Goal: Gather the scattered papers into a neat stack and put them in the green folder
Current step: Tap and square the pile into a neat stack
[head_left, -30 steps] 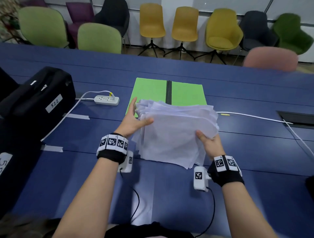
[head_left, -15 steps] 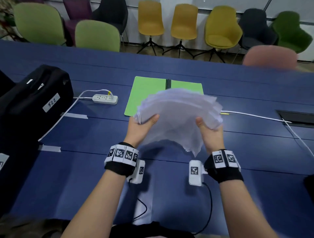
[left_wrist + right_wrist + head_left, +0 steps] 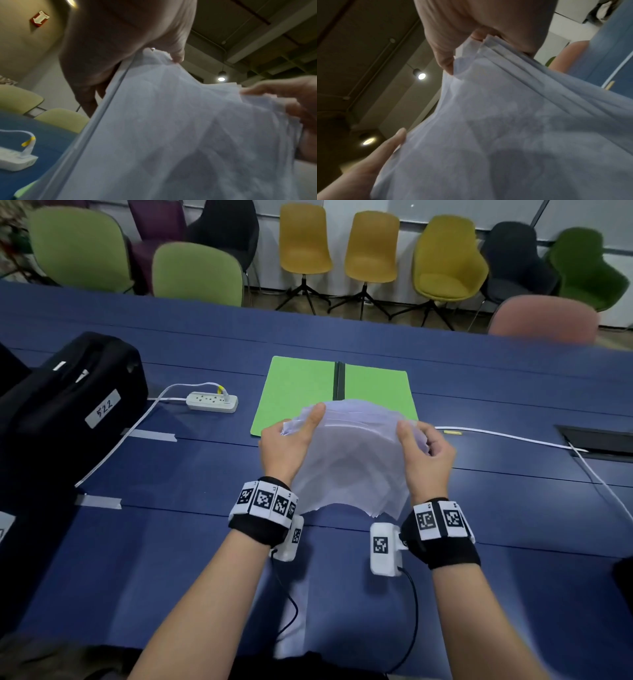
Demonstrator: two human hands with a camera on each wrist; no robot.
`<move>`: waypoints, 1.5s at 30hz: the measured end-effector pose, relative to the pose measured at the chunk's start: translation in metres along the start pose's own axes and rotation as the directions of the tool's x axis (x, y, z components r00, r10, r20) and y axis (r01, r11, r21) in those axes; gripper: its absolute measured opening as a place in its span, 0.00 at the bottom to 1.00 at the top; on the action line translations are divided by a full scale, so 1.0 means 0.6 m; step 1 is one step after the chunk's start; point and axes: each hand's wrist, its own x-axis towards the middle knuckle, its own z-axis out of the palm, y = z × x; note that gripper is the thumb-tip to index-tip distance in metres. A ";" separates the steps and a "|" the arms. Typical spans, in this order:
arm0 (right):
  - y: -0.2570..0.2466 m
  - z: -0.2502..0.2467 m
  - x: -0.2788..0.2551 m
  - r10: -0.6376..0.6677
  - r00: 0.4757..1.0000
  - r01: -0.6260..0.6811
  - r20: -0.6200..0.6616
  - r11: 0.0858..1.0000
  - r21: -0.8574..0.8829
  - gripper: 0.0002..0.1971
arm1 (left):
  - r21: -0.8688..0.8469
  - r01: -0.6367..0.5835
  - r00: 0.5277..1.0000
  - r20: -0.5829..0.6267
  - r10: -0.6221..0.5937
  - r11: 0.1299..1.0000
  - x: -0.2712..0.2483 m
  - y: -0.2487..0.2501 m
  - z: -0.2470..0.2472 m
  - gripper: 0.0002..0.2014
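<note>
Near the counter's (image 3: 102,559) front edge, the left hand (image 3: 284,448) and right hand (image 3: 428,457) hold the papers (image 3: 349,460) upright between them, fingers clamped on the upper corners. Beyond lies the open green folder (image 3: 294,392), toward the far edge.

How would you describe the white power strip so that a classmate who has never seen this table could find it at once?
Start at the long blue table and find the open green folder lying flat at its middle. Just left of the folder, before the black bag, lies the power strip. It is the only white block there, with a yellow-tagged cable plugged in.
</note>
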 end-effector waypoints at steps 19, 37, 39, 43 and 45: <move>0.005 0.012 0.012 -0.063 0.990 0.056 -0.127 0.997 -0.058 0.02 | 0.109 0.013 0.988 -0.156 0.005 0.994 -0.016 0.024 0.012 0.35; -0.003 0.008 0.026 -0.192 0.980 0.197 0.044 0.966 -0.167 0.08 | -0.054 -0.069 0.995 -0.072 0.065 0.996 0.002 0.004 0.016 0.33; 0.000 0.000 0.028 -0.183 0.983 0.176 -0.031 0.972 -0.158 0.10 | -0.025 -0.076 0.994 -0.082 0.074 0.997 0.002 0.006 0.015 0.30; 0.011 -0.019 0.031 -0.026 0.976 0.036 -0.214 0.998 0.043 0.06 | -0.052 -0.047 0.998 -0.046 0.045 0.998 0.001 0.009 0.014 0.20; 0.011 -0.020 0.033 0.016 0.986 0.000 -0.165 0.995 0.101 0.05 | -0.073 -0.041 0.999 -0.033 0.038 0.996 0.003 0.006 0.012 0.20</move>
